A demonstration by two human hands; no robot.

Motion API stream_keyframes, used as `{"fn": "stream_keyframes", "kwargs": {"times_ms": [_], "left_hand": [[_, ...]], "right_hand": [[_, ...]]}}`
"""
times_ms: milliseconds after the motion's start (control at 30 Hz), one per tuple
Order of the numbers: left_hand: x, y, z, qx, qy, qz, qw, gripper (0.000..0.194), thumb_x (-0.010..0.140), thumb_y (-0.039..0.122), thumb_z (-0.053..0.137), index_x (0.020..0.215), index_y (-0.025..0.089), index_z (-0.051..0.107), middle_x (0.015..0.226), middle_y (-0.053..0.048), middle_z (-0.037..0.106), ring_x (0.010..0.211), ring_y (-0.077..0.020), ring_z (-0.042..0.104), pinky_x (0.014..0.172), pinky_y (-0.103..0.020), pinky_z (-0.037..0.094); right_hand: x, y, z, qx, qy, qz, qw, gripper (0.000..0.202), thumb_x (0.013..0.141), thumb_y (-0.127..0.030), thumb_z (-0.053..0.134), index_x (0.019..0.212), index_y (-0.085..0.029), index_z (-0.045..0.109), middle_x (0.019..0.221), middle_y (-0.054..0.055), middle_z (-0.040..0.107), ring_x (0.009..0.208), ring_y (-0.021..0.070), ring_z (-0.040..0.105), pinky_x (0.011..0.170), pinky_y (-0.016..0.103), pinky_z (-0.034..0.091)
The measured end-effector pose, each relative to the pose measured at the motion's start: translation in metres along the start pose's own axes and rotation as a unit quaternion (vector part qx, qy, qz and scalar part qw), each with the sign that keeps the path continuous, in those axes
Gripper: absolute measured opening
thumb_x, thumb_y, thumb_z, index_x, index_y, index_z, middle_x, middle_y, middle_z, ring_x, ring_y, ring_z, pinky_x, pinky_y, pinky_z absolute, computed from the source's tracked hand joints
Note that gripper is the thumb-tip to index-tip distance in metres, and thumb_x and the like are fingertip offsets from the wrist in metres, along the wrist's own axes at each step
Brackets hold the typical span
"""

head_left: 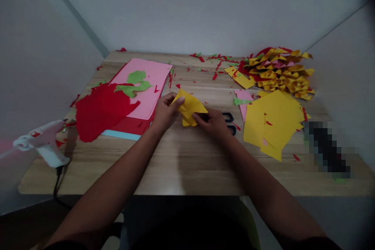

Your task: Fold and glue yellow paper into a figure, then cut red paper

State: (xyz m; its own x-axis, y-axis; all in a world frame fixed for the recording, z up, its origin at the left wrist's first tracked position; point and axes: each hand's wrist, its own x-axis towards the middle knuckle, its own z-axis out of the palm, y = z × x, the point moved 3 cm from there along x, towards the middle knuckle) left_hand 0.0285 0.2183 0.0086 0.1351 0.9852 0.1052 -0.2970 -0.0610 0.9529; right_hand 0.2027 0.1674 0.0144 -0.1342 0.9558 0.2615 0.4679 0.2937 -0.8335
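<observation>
A creased piece of yellow paper (191, 104) is held up above the middle of the table, between both hands. My left hand (166, 111) pinches its upper left corner, thumb on top. At its lower right side, my right hand (213, 123) grips the paper between thumb and fingers; some of those fingers are hidden. Just right of that hand lie the black handles of scissors (231, 129), their blades out of sight. Further right is a pile of flat yellow paper sheets (274, 119).
On the left are pink sheets (140, 103), a red cut piece (104, 111), green scraps (136, 77) and a white glue gun (48, 142) with a black cord. A folded yellow paper piece (281, 72) stands at the back right. A blurred dark object (328, 148) lies right. Red scraps litter the table (164, 175).
</observation>
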Motion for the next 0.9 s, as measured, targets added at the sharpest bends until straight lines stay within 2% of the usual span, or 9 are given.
{"fn": "stream_keyframes", "kwargs": {"times_ms": [233, 400, 533, 700, 900], "left_hand": [[-0.0014, 0.0023, 0.0022, -0.092, 0.052, -0.052, 0.993, 0.031, 0.07, 0.036, 0.081, 0.065, 0.017, 0.057, 0.064, 0.003, 0.057, 0.057, -0.0089, 0.053, 0.057, -0.021, 0.044], [-0.0015, 0.0006, 0.0021, -0.105, 0.039, -0.085, 0.99, 0.026, 0.074, 0.036, 0.076, 0.071, 0.016, 0.059, 0.069, 0.0, 0.058, 0.06, -0.0105, 0.055, 0.056, -0.021, 0.045], [-0.0006, 0.0002, 0.0014, -0.098, 0.02, -0.073, 0.992, 0.026, 0.078, 0.04, 0.073, 0.077, 0.018, 0.061, 0.07, 0.0, 0.057, 0.059, -0.0116, 0.054, 0.052, -0.022, 0.042], [-0.0012, -0.0006, 0.0037, -0.092, -0.019, -0.068, 0.993, 0.03, 0.078, 0.043, 0.074, 0.074, 0.017, 0.062, 0.068, 0.0, 0.057, 0.059, -0.011, 0.054, 0.054, -0.023, 0.044], [-0.0008, 0.0003, 0.001, -0.118, -0.001, -0.068, 0.991, 0.032, 0.078, 0.049, 0.072, 0.086, 0.019, 0.065, 0.076, -0.001, 0.063, 0.062, -0.0119, 0.058, 0.05, -0.021, 0.045]], "right_hand": [[0.0009, -0.0013, -0.0016, 0.0, 0.017, -0.042, 0.999, 0.02, 0.087, -0.039, 0.063, 0.082, -0.022, 0.072, 0.074, 0.003, 0.072, 0.064, 0.0163, 0.063, 0.061, 0.028, 0.047], [-0.0009, -0.0008, -0.0024, 0.008, 0.022, -0.031, 0.999, 0.02, 0.088, -0.04, 0.061, 0.09, -0.023, 0.073, 0.087, 0.004, 0.075, 0.074, 0.0182, 0.067, 0.07, 0.03, 0.052], [-0.0005, 0.0043, -0.0016, 0.004, 0.025, 0.005, 1.0, 0.025, 0.088, -0.042, 0.061, 0.092, -0.021, 0.073, 0.083, 0.005, 0.076, 0.074, 0.0197, 0.069, 0.068, 0.031, 0.052], [0.001, 0.0026, -0.0031, 0.008, 0.017, 0.012, 1.0, 0.024, 0.088, -0.039, 0.06, 0.089, -0.019, 0.073, 0.081, 0.006, 0.076, 0.071, 0.0188, 0.07, 0.066, 0.03, 0.052], [0.0013, 0.003, -0.0028, 0.083, 0.029, 0.038, 0.995, 0.028, 0.086, -0.045, 0.062, 0.086, -0.018, 0.072, 0.077, 0.004, 0.074, 0.068, 0.0172, 0.067, 0.064, 0.029, 0.054]]}}
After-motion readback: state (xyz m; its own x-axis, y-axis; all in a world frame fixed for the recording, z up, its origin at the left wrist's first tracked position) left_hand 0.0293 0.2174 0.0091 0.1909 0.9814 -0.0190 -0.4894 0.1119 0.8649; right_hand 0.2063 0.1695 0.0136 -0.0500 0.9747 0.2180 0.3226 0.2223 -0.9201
